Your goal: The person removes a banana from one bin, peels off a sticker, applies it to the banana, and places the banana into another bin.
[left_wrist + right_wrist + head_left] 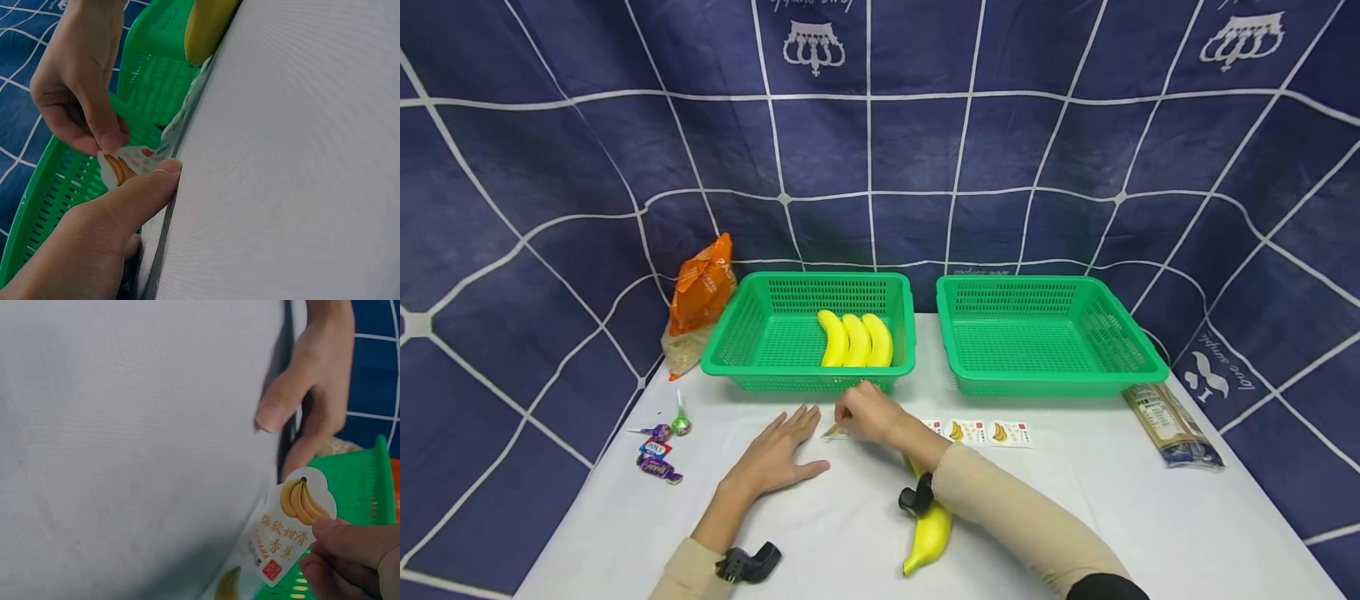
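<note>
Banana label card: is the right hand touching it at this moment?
Touching. The right wrist view shows the right hand pinching the banana label card at its edge, fingertips on the print.

Head camera sits high at the near edge, facing down and forward across the white table [1150, 517] to 2 green baskets far off. Left wrist camera hugs the cloth, very close. Right wrist camera is just as close. All 3 share the banana card [294, 531] and both hands.
</note>
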Motion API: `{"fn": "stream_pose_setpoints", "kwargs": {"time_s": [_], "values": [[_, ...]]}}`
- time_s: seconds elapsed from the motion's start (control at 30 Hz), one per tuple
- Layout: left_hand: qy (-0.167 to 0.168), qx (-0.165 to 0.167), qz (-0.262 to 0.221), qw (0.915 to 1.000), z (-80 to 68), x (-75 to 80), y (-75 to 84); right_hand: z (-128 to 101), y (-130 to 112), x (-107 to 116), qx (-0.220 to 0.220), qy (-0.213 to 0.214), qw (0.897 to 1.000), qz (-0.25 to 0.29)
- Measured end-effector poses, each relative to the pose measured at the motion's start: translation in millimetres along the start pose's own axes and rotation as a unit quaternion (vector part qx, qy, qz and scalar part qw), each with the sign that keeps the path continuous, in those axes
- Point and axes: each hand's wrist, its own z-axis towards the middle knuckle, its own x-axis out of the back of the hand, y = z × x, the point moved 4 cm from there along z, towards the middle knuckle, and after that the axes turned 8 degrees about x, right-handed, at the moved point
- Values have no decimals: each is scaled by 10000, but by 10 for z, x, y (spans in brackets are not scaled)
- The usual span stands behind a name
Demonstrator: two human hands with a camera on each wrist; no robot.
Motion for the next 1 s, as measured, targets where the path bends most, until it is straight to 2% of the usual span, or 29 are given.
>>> {"fn": "stream_pose_setpoints", "kwargs": {"time_s": [0.33, 0.57, 0.7, 0.87, 1.0], "values": [[-3, 6, -85, 10000, -1, -3, 12, -100, -95, 208, -1, 127, 9996, 259], [-90, 75, -165, 9998, -8, 10, 8, -209, -80, 257, -225, 262, 9966, 749], [-83, 98, -171, 9998, -6, 5, 2, -282, -44, 284, -346, 320, 9952, 856], [1, 85, -280, 9996, 2, -3, 9, -397, -9, 364, -470, 471, 9944, 824], [314, 73, -530, 9981, 18, 54, 39, -503, -13, 462, -515, 641, 9941, 707]]}}
